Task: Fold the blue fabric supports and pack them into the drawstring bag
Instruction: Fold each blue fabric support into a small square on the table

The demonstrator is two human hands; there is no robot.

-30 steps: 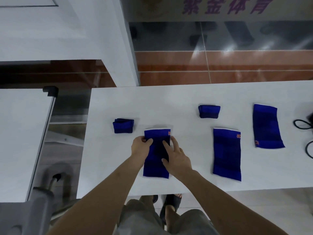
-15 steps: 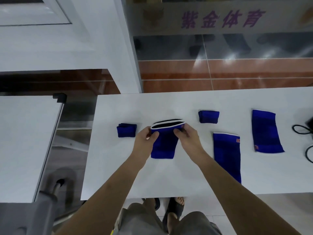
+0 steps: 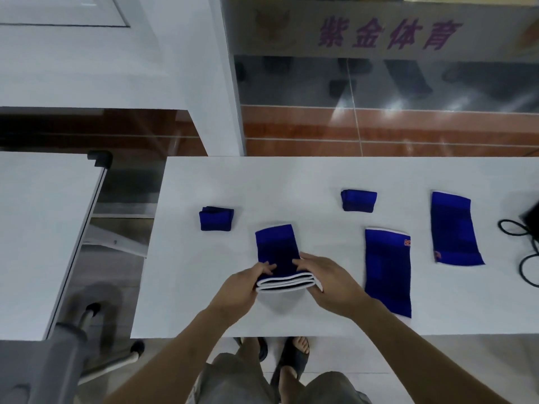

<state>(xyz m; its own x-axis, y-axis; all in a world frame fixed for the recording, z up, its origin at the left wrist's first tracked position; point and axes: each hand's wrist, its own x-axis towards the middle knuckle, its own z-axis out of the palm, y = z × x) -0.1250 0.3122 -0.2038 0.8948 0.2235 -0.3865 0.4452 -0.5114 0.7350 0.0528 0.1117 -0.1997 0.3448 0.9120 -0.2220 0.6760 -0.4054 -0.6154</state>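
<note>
Here we have the blue support being folded (image 3: 277, 252) lying on the white table (image 3: 291, 182) directly ahead of us, its long axis running away from our body, its far end flat and its white-trimmed near edges stacked in a doubled layer between our hands. Our left hand (image 3: 242, 287) pinches the left corner of those stacked edges, thumb on top; our right hand (image 3: 329, 281) grips the right corner the same way, fingers curled over the fabric. Both hands sit at the near end, about equally close, so the length of the piece stretches forward from them. We judge that the next fold turns on this: the near end would travel forward along that axis, or the far end come back.

Farther out, two folded supports rest on the table: one (image 3: 216, 218) to the far left, one (image 3: 358, 200) to the far right. Two unfolded supports lie flat on our right, the nearer (image 3: 388, 269) just beside the right hand, the other (image 3: 453, 228) beyond it. A black cable (image 3: 525, 252) loops at the right edge. We cannot tell whether the drawstring bag is in view.
</note>
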